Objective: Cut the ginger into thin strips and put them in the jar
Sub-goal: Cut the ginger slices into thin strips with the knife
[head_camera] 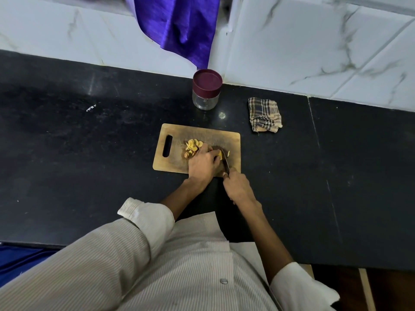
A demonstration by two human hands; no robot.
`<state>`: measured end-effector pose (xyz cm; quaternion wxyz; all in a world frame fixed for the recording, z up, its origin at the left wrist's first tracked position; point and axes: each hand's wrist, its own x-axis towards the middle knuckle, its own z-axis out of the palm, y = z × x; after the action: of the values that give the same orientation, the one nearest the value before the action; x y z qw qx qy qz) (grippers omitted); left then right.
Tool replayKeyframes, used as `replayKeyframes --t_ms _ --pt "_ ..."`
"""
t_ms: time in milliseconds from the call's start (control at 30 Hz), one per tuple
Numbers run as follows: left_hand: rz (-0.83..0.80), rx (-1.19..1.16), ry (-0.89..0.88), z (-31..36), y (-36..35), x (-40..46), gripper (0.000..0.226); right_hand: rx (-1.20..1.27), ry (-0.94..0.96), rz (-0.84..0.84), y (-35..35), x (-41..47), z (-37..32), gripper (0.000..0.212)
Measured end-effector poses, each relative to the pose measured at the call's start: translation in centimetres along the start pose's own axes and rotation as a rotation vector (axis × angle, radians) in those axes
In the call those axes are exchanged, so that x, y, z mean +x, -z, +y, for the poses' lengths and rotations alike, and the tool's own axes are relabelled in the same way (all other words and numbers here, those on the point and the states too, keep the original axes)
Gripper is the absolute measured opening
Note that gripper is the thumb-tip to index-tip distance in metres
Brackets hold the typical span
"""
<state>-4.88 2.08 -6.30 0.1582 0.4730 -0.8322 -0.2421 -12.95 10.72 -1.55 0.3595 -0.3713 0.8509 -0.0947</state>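
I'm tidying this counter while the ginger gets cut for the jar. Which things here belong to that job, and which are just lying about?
Part of the job:
cutting board
ginger piece under the left hand
cut ginger pile
knife gripped by the right hand
jar, lid on

Just lying about:
checked cloth folded on the counter
purple cloth hanging at the wall

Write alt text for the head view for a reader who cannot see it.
A person slices ginger on a wooden cutting board: the left hand holds the piece down while the right hand grips a knife. Cut slices lie piled on the board. Behind it on the black counter stand a lidded glass jar and a folded checked cloth.
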Motion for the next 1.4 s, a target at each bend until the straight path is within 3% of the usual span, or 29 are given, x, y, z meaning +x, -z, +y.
replayKeyframes --t_ms 500,800,1400 --pt "0.002 0.006 0.008 0.1 0.3 -0.1 0.028 -0.059 -0.061 0.019 -1.6 -1.1 0.6 0.032" --pt "-0.02 0.027 0.011 0.2 0.4 -0.1 0.028 0.041 -0.134 0.053 -0.1 0.1 0.8 0.033" --pt "-0.013 -0.005 0.011 0.2 0.3 -0.1 0.027 0.037 -0.014 0.026 0.0 -0.3 -0.2 0.027"
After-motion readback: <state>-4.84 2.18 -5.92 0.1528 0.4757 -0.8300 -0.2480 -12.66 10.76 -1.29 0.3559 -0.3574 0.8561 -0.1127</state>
